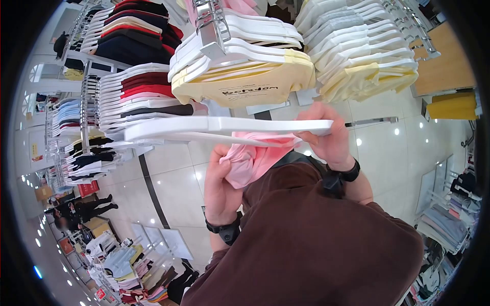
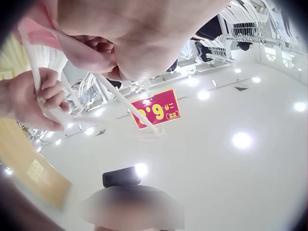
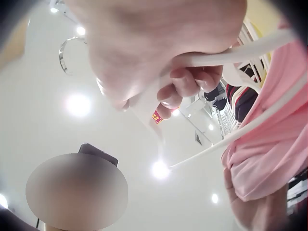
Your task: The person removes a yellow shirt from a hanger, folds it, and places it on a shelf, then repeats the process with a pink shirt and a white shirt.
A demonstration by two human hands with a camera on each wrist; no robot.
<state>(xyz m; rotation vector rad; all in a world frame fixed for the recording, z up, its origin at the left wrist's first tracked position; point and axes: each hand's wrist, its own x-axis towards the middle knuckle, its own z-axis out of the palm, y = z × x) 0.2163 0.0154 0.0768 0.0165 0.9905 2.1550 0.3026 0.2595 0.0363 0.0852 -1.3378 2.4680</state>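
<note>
My right hand [image 1: 329,140] grips a white clothes hanger [image 1: 204,124], its fingers curled round the plastic in the right wrist view. The hanger lies sideways in front of my chest, one bar crossing above the other. A pink garment [image 1: 250,166] is bunched beneath and against the hanger. My left hand [image 1: 220,186] pinches the near left edge of this cloth between thumb and fingers. From below, the left wrist view shows the pink cloth [image 2: 86,55] coming out of that grip. A metal hook [image 3: 67,54] shows beyond my right hand in the right wrist view.
Just ahead hang yellow printed tops [image 1: 242,86] on white hangers, with more pale yellow tops [image 1: 372,81] to the right. Red and dark clothes [image 1: 148,89] fill racks on the left. Tiled floor [image 1: 178,188] lies below. A person [image 1: 81,211] is far left.
</note>
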